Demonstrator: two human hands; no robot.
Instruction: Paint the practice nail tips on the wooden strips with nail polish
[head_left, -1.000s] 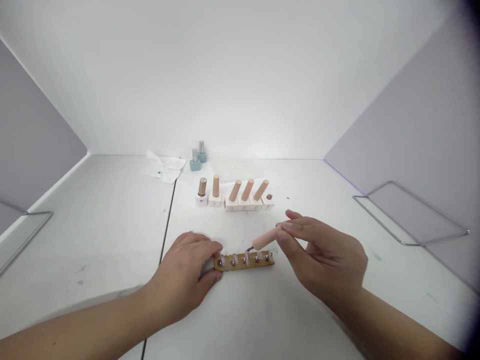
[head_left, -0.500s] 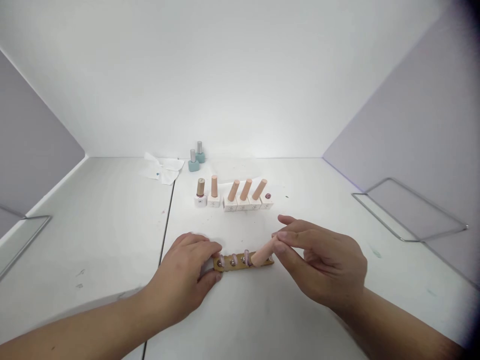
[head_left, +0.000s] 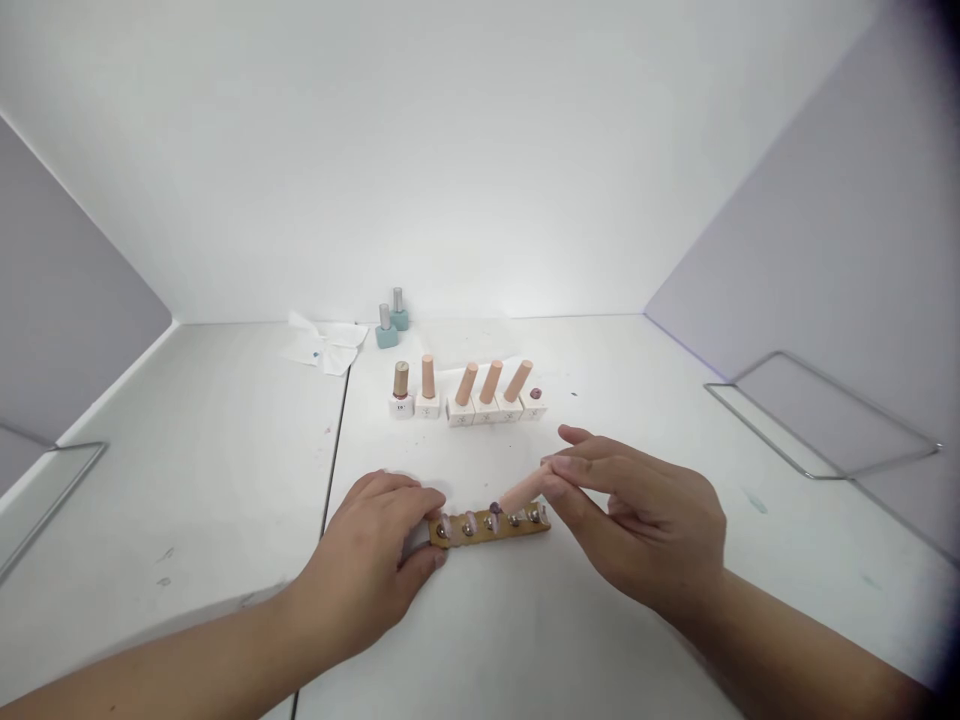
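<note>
The person's left hand (head_left: 360, 572) is cupping the left end of a tan studded strip (head_left: 487, 528), steadying it from the side and curling around its end. The strip is lying flat on a white table (head_left: 225, 500), with a row of metal studs and pale, rounded pieces running along it. The right hand (head_left: 637, 522) is hovering just beyond the strip's right end, its right fingertips (head_left: 559, 465) pinching a peach wooden peg (head_left: 525, 490). The peg is slanting down toward the strip, its dark tip (head_left: 495, 508) reaching a stud near the middle; whether the two are touching is too small to tell.

Well behind the strip, white cube stands (head_left: 487, 408) are holding peach pegs, the three on the right leaning and the one on the left upright. A brown-capped bottle (head_left: 401, 380) is standing at that row's left end. Farther back and left of the strip, two teal bottles (head_left: 388, 327) are standing beside a crumpled tissue (head_left: 321, 345).

Open tabletop is stretching out to both sides of the strip and in front of it, reaching a wire frame (head_left: 817, 420) far to its right.
</note>
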